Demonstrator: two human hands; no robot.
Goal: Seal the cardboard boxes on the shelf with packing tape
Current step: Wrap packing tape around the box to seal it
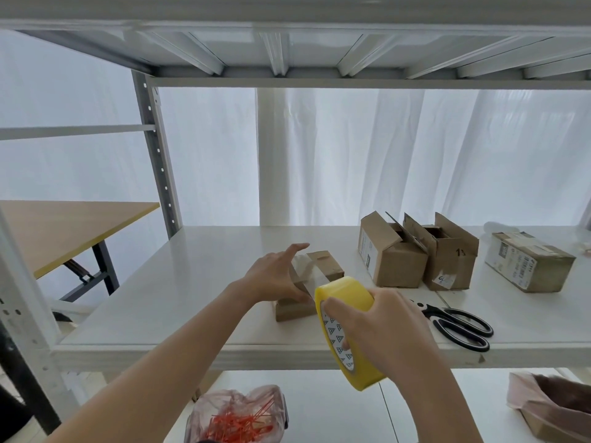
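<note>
A small cardboard box (329, 266) lies on the white shelf (179, 302), a strip of tape stretched over its top. My left hand (275, 276) rests on the box's left side with straight fingers, thumb at the front edge by the tape. My right hand (380, 324) grips a yellow roll of packing tape (343, 334) just in front of the box, fingers through its core. Two open cardboard boxes (395, 255) (449, 260) stand at the right rear, and a closed labelled box (527, 260) lies further right.
Black-handled scissors (457, 324) lie on the shelf right of my right hand. On the lower shelf are a plastic bag of red cable ties (240, 417) and a pinkish bag (550, 401). A wooden table (64, 228) stands left, beyond the shelf post (160, 161).
</note>
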